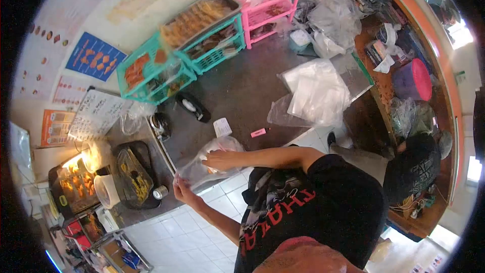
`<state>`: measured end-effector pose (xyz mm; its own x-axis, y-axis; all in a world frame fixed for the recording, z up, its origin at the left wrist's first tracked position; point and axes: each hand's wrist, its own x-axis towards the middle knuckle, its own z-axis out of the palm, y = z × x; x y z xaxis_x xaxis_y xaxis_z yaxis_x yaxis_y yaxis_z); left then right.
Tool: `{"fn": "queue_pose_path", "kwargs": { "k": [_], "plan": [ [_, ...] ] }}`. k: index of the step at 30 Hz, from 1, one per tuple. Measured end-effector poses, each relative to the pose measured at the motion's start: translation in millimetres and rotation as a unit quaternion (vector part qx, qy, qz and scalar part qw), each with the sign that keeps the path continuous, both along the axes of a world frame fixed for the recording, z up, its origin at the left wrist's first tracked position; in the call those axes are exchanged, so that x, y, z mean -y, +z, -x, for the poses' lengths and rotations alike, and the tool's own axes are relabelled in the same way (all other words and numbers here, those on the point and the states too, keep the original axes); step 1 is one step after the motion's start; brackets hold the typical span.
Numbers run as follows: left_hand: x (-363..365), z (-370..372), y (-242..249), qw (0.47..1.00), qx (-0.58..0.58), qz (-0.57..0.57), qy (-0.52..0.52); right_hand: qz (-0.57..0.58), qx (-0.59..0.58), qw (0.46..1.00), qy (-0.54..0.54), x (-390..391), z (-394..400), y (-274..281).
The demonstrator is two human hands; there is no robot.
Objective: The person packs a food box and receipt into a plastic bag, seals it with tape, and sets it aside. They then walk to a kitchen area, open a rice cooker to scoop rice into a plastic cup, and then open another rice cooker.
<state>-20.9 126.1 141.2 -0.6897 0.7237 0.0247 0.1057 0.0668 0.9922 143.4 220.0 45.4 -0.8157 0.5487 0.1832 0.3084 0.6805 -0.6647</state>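
Observation:
A clear plastic bag [203,171] lies at the counter's near edge, between my two hands. My left hand [185,192] is closed on the bag's lower left edge, just past the counter rim. My right hand [218,161] reaches over the bag's upper part, its fingers curled against the film. Something whitish shows at those fingertips, too small to name. Under the film near my right hand there is a pinkish patch I cannot make out. A white paper slip [222,127] lies just beyond the bag, and a small pink item [258,133] is to the right of it.
Teal baskets [212,50] with trays of food stand along the wall beside a pink rack [268,10]. A stack of clear bags [318,91] lies on the counter. A black tray [135,174] and a can [160,192] are at left. Another person [417,167] is at right.

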Motion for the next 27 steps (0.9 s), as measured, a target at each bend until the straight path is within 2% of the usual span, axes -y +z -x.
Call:
{"fn": "queue_pose_path", "kwargs": {
  "k": [2,3,5,6,7,8,9,10,11,14,15,18,21,24,27],
  "plan": [
    [12,5,-7,1.000,0.001,0.019,0.018,0.072,-0.103,0.984,0.127,-58,-59,92],
    [23,11,-9,0.998,0.017,0.046,0.028,0.187,-0.131,0.966,0.119,-94,-85,102],
    [33,-3,-2,0.995,0.021,0.061,0.078,0.091,-0.131,0.980,-0.123,-160,-175,192],
    [37,-19,8,0.992,0.007,0.048,0.117,-0.009,-0.090,0.959,-0.268,-207,-210,188],
    [38,-32,15,0.987,-0.006,0.034,0.157,-0.073,-0.129,0.931,-0.334,-252,-248,195],
    [42,-36,15,0.980,-0.053,0.058,0.183,-0.186,-0.069,0.887,-0.417,-318,-287,175],
    [50,-38,14,0.969,-0.100,0.082,0.209,-0.169,-0.027,0.863,-0.475,-355,-316,183],
    [51,-45,14,0.955,-0.146,0.107,0.234,-0.236,-0.019,0.848,-0.473,-388,-340,182],
    [46,-57,17,0.955,-0.132,0.083,0.252,-0.301,-0.012,0.830,-0.469,-418,-356,175],
    [19,-103,49,0.962,-0.133,0.068,0.228,-0.469,0.092,0.779,-0.406,-475,-377,149],
    [18,-114,56,0.964,-0.138,0.069,0.216,-0.412,0.181,0.801,-0.396,-493,-381,135],
    [23,-132,64,0.965,-0.153,0.073,0.199,-0.222,0.309,0.841,-0.385,-510,-374,150],
    [53,-139,61,0.955,-0.159,0.088,0.233,-0.261,0.238,0.869,-0.347,-506,-376,167],
    [62,-147,69,0.949,-0.150,0.096,0.260,-0.186,-0.027,0.912,-0.365,-537,-402,186],
    [42,-166,92,0.952,-0.136,0.079,0.264,-0.100,0.014,0.941,-0.322,-540,-419,219]
  ]
}}
